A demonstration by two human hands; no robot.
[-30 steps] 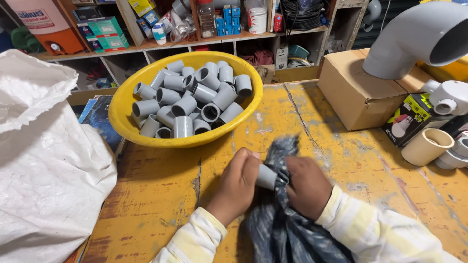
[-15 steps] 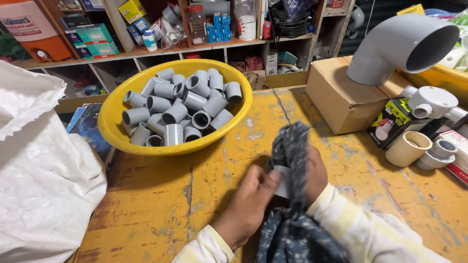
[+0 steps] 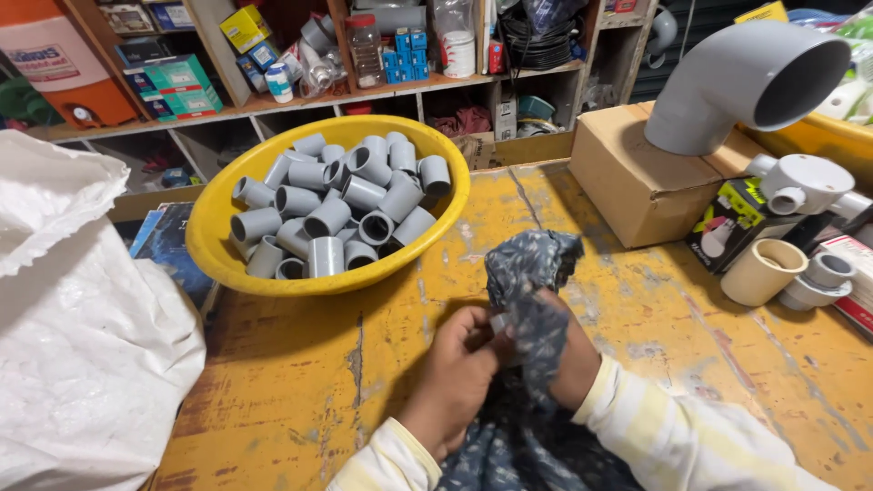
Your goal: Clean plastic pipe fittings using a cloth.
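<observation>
Nearest the camera, the left hand (image 3: 455, 364) and the right hand (image 3: 568, 359) are meeting over a worn yellow table (image 3: 300, 382). The left fingers are curling around a small grey pipe piece (image 3: 499, 322), only a sliver of which is showing. The right hand is gripping a dark patterned cloth (image 3: 527, 291), which is wrapping over the pipe piece and bunching up above both hands. A white sack (image 3: 82, 345) is lying at the left edge of the table. Further back, a yellow bowl (image 3: 218, 245) is sitting on the table, holding a heap of grey pipe pieces (image 3: 341, 205). To the right, a large grey elbow pipe (image 3: 737, 82) is resting on a cardboard box (image 3: 637, 182). Shelves (image 3: 364, 91) are standing behind.
</observation>
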